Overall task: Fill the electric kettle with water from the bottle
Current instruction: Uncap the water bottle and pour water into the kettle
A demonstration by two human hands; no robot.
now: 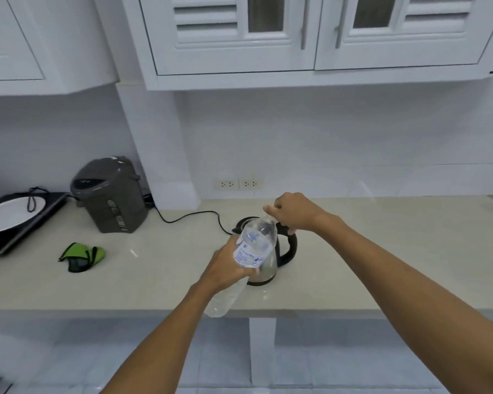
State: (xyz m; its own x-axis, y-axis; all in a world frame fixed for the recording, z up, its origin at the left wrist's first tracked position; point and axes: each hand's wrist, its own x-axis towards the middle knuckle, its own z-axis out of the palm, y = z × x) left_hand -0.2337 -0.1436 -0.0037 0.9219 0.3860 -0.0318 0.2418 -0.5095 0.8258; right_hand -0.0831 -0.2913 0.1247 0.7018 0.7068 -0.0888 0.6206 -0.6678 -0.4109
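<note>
A clear plastic water bottle (pixel 254 245) with a white and blue label is tilted, its neck pointing up and away, over the kettle. My left hand (pixel 225 268) grips the bottle around its middle. My right hand (pixel 292 213) is closed on the bottle's top, where the cap is; the cap itself is hidden by my fingers. The steel electric kettle (pixel 268 273) with a black handle (pixel 291 245) stands on the counter right behind the bottle, mostly covered by it. I cannot tell whether its lid is open.
A black cord (pixel 194 216) runs from the kettle to the left. A grey hot-water dispenser (pixel 110 194) stands at the back left, a green cloth (pixel 81 255) in front of it, a pan on a black cooktop (pixel 9 217) at far left. Wall sockets (pixel 238 184) sit behind.
</note>
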